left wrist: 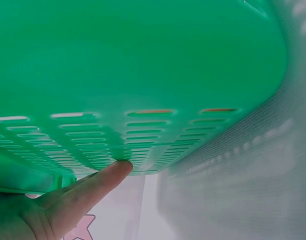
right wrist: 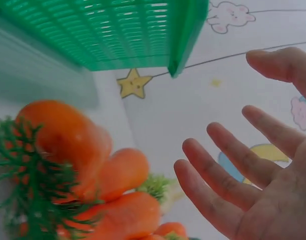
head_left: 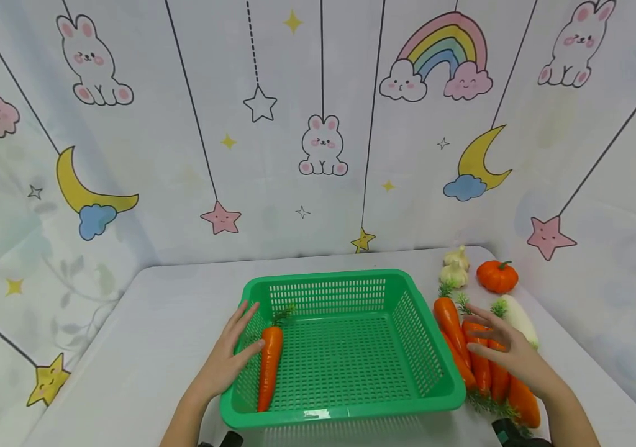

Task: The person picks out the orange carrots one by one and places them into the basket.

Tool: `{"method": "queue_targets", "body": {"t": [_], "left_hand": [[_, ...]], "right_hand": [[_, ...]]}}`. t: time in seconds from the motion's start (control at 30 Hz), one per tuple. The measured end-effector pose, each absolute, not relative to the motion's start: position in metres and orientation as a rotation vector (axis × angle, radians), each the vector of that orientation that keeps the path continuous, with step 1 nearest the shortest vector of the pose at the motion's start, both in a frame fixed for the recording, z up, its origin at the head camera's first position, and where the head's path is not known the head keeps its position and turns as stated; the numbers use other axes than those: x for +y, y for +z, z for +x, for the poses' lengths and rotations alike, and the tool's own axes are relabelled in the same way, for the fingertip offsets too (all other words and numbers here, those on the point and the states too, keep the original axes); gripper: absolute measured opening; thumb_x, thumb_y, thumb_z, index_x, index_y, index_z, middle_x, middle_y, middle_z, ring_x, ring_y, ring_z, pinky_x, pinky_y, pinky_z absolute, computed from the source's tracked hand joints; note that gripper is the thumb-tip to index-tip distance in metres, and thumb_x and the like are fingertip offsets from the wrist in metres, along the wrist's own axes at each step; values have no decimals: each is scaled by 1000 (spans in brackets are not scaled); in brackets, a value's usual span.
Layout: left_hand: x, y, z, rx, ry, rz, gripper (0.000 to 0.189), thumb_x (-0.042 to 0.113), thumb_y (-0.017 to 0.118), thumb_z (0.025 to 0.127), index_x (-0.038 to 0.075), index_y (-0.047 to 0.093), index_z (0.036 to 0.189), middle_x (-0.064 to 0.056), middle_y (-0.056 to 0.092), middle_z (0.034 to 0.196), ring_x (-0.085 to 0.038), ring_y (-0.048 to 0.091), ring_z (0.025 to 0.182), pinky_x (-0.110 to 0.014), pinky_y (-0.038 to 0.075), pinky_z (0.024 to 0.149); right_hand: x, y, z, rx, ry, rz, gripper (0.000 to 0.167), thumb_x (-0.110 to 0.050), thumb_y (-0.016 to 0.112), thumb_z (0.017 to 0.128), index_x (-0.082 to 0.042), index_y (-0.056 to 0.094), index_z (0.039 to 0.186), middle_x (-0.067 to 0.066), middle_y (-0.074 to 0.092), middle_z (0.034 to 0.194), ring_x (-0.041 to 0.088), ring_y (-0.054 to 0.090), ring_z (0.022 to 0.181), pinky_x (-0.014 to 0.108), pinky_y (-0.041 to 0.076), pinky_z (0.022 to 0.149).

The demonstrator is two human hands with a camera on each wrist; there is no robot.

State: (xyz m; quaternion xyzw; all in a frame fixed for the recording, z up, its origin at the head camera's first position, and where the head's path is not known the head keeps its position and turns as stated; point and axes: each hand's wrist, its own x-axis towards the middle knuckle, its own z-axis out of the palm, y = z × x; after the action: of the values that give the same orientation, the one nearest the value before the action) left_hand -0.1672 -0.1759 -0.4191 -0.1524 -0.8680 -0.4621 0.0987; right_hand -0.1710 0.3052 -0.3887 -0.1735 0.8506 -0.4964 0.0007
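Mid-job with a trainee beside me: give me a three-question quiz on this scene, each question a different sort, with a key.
1. What lies inside the green basket?
2. True or false: the right hand grips nothing.
3. Fill in: in the head view, the round orange thing just right of the garlic is a ____.

Key:
1. One carrot.
2. True; its fingers are spread.
3. Pumpkin.

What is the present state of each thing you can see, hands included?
Basket: upright, uncovered.
Single carrot: lying inside the basket, toward its left side.
Loose carrots: piled outside, right of the basket.
Left hand: spread, at the basket's left side.
Right hand: spread, holding nothing.
Garlic: unpeeled.
Pumpkin: upright, stem uppermost.
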Motion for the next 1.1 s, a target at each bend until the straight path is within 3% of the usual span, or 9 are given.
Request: {"method": "queue_targets", "body": {"t": [0.13,0.3,0.4,0.47,0.7,0.93,1.1], "left_hand": [[-176,-420,-167,-2567,-1371,-452,63,21,56,90,23,25,146,-14,11,151,-42,12,134,-72,18,92],[-175,-422,-167,-2567,-1370,-446,64,21,56,90,23,25,146,-14,11,151,-42,13,134,-73,18,91],[-175,-421,-166,-2569,-1375,-444,63,21,56,90,23,25,146,-13,11,151,-42,13,134,-73,18,92],[-175,-421,-166,-2568,-1380,-445,63,21,55,91,23,25,146,-13,11,151,-42,13,134,-73,18,92],[-176,-421,-166,-2568,-1384,-446,62,21,55,91,24,25,146,-13,11,151,-41,12,134,-72,17,92],[-176,-420,-167,-2567,-1371,-448,62,21,55,91,22,25,146,-14,11,151,-42,12,134,-72,18,92],[-176,-419,-167,-2567,-1362,-451,63,21,55,91,23,25,146,-13,11,151,-42,13,134,-72,19,92]], "right_hand": [[307,-401,-174,2615,-1600,-497,60,-8,57,90,-7,28,143,-11,46,122,6,55,101,33,53,74],[305,-409,-175,2640,-1569,-493,61,-9,58,90,-1,27,142,24,42,128,28,56,102,31,53,72],[305,-412,-175,2602,-1561,-493,61,-10,57,90,1,25,141,34,36,129,42,52,103,33,53,72],[304,-414,-175,2564,-1542,-492,61,-11,56,91,1,23,142,34,33,132,48,48,106,34,52,73],[300,-420,-176,2526,-1466,-499,63,-14,57,91,4,23,141,33,30,135,51,42,112,28,50,76],[293,-425,-179,2505,-1434,-478,69,-16,63,86,1,25,142,31,26,139,53,35,116,51,47,80],[288,-427,-180,2512,-1402,-423,75,-15,68,81,-1,27,141,30,30,138,48,39,114,51,48,77]]}}
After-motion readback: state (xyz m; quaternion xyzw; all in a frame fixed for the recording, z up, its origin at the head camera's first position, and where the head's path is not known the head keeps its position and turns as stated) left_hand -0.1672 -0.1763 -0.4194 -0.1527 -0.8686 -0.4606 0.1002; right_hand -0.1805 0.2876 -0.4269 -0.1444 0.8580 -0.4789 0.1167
